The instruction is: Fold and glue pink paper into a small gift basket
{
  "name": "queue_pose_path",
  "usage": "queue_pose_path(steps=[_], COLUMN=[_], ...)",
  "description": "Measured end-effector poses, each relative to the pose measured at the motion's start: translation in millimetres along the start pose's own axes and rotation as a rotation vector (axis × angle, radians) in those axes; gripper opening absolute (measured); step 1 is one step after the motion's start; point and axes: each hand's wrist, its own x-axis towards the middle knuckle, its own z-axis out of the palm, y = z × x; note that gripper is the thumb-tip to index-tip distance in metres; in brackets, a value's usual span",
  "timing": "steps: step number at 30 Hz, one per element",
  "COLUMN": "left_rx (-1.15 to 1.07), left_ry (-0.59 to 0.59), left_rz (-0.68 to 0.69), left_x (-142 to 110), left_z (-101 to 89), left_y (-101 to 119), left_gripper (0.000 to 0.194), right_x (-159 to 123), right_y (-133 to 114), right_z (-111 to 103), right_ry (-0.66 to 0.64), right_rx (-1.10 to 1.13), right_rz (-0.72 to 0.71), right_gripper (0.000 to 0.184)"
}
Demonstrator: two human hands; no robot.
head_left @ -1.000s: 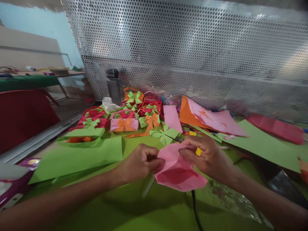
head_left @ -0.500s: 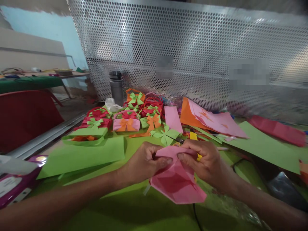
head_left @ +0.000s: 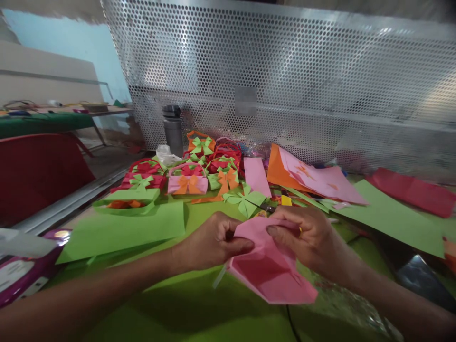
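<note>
A folded piece of pink paper point(head_left: 272, 280) is held up between my two hands, its near side opening like a pocket. My left hand point(head_left: 213, 240) pinches its left edge, thumb on top. My right hand point(head_left: 304, 237) grips the upper right edge between thumb and curled fingers. Just beyond the hands lies a green paper bow shape point(head_left: 245, 202), with dark scissors point(head_left: 261, 206) partly showing beside it. The paper's underside and the fingertips behind it are hidden.
Small paper bags with bows, one of them pink point(head_left: 187, 184), crowd the back, near a grey bottle point(head_left: 173, 130). Green sheets point(head_left: 124, 230) lie left; pink and orange sheets point(head_left: 320, 180) lie right. A purple device point(head_left: 21, 275) sits at left. Perforated metal point(head_left: 285, 61) stands behind.
The pink paper has shifted slightly right and its near opening shows wider. My right hand has moved a little to the right; my left hand stays almost in place.
</note>
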Motion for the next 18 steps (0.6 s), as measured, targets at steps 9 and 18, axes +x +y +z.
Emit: queue_pose_path(steps=[9, 18], left_rx=[0.212, 0.157], left_ry=[0.046, 0.114], left_rz=[0.043, 0.123], left_x=[-5, -9], left_z=[-14.5, -18.4], left_y=[-2, 3], left_gripper=[0.022, 0.016], right_x=[7, 7], right_y=[9, 24], right_z=[-17, -20], right_ry=[0.033, 0.056], right_rx=[-0.006, 0.117], right_rz=[0.032, -0.039], right_gripper=[0.024, 0.014])
